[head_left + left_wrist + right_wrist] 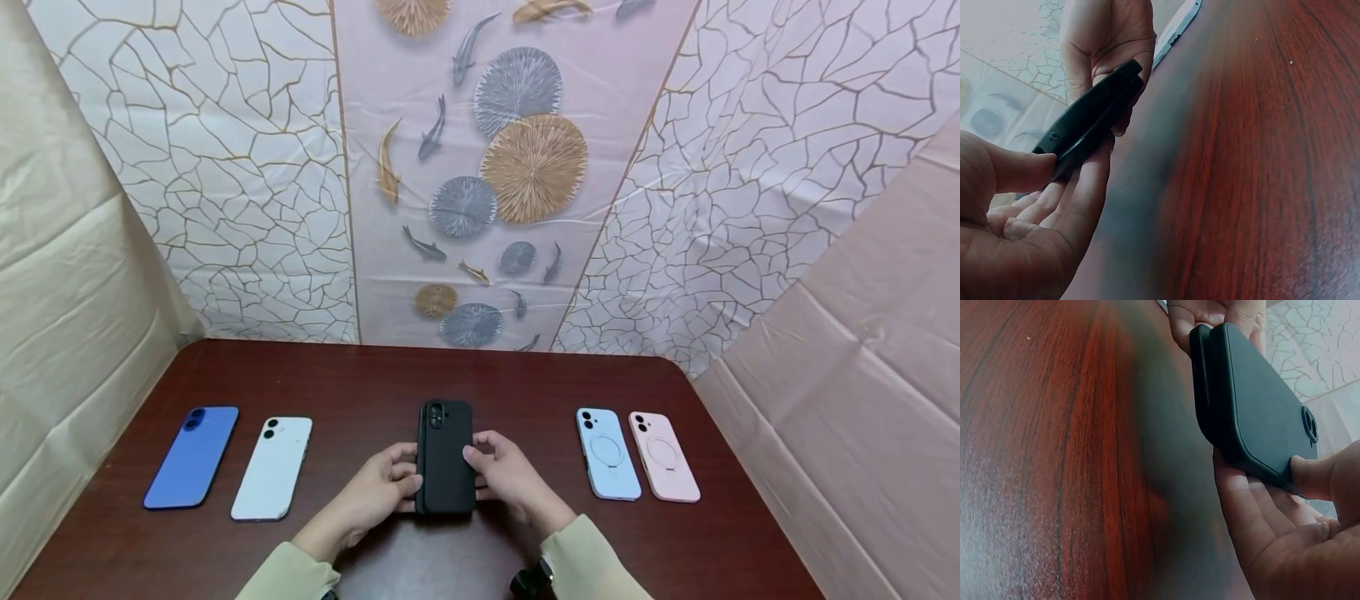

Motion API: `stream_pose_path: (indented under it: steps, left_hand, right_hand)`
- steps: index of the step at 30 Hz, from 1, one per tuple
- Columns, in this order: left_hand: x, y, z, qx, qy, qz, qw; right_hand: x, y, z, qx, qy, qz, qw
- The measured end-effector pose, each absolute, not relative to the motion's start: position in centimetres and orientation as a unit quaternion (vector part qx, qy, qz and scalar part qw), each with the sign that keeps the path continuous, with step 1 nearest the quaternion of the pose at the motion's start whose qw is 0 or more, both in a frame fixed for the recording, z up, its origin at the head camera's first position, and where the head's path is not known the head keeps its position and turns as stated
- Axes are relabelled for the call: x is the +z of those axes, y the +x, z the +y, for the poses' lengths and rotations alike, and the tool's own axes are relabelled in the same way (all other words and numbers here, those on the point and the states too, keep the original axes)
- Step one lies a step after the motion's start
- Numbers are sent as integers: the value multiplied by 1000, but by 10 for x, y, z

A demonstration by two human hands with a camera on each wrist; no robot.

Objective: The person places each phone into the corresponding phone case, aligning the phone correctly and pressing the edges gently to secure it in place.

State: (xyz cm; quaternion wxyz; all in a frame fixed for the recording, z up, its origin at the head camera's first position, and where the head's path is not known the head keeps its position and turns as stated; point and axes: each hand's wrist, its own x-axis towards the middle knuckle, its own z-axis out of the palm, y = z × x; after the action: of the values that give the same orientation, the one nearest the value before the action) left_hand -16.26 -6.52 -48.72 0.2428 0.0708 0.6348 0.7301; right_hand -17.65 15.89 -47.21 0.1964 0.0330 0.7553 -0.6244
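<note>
Above the table's middle, a black phone case point(452, 467) with a camera cutout at its top left faces up. Pressed close beneath it is a second dark, phone-shaped piece point(1200, 381); a narrow gap shows between the two along one edge. Whether that lower piece is a phone or another case I cannot tell. My left hand point(378, 492) pinches the pair at the left edge, thumb at the side and fingers underneath. On the right edge my right hand point(517, 483) grips it, its thumb on the top face and its fingers below.
On the left of the brown table point(360, 383) lie a blue phone point(193, 458) and a white phone point(272, 468). To the right lie a light blue case point(607, 454) and a pink case point(664, 458), each with a ring on its back. Patterned curtains point(247, 167) hang behind.
</note>
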Motion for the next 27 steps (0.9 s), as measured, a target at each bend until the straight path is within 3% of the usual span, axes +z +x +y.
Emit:
stream_pose_path:
  steps: [27]
  left_hand:
    - [-487,-160,-61,698,45,685,202]
  right_hand:
    - [-469,-172,148,-650,30,738,180]
